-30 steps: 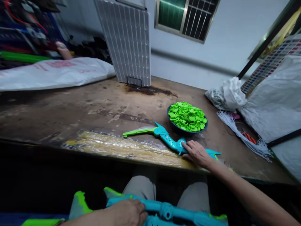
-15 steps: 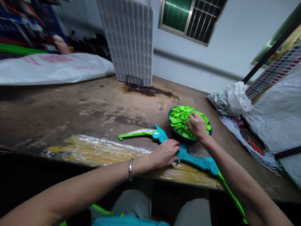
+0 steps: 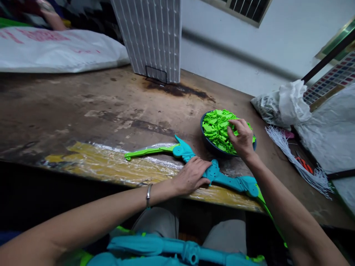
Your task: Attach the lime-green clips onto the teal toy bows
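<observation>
A toy bow (image 3: 233, 181) of teal plastic with bright green limbs lies along the table's front edge. My left hand (image 3: 192, 173) is wrapped over its teal middle, left of the round hub, and presses it to the table. My right hand (image 3: 240, 136) is over a dark bowl (image 3: 206, 142) heaped with small green plastic pieces (image 3: 217, 127). Its thumb and forefinger are curled in a pinch at the pile, apparently on one green piece. My right forearm hides part of the bow's right limb. More teal bow parts (image 3: 166, 245) rest on my lap.
The wooden table (image 3: 91, 107) has yellow tape along its front edge. A grey ribbed panel (image 3: 155, 40) stands at the back; a white sack (image 3: 69, 51) lies at left. White cords (image 3: 291, 159), orange-handled scissors (image 3: 305, 164) and a white bag (image 3: 294, 101) are at right. Another person's arm (image 3: 52, 16) shows far left.
The view has tipped downward, so more teal parts on my lap show. My right hand has lifted slightly from the green pile. My left hand stays on the bow.
</observation>
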A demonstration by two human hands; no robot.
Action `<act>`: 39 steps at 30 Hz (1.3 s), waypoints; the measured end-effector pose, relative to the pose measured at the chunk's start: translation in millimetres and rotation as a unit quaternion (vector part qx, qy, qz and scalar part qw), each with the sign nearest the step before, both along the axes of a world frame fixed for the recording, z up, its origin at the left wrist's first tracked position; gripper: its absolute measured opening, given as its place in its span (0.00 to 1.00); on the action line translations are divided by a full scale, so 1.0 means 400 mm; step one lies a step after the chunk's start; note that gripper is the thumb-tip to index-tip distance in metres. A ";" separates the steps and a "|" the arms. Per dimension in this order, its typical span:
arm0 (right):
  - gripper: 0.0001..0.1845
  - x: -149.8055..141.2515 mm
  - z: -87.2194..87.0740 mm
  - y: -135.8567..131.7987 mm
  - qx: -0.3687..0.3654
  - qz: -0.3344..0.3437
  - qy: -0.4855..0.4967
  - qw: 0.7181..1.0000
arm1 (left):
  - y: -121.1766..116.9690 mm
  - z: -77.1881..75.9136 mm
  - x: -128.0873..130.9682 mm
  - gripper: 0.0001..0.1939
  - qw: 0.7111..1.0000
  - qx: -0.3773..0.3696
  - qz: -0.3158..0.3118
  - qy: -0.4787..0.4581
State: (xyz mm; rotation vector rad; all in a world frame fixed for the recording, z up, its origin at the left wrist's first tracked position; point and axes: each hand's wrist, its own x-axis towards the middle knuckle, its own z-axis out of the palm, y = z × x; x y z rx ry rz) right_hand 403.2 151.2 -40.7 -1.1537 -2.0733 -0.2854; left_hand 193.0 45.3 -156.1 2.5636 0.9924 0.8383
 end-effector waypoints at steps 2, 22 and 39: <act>0.10 0.000 0.009 -0.075 -0.028 0.042 0.106 0.993 | 0.000 0.001 -0.001 0.28 1.000 0.001 0.001 -0.008; 0.17 -0.005 -0.187 -0.259 -0.331 0.009 0.230 0.915 | 0.007 -0.005 0.009 0.28 1.000 0.018 0.004 -0.006; 0.08 0.014 -0.244 -0.294 -0.130 0.092 0.096 0.983 | 0.009 -0.016 0.010 0.26 0.997 0.078 0.005 0.008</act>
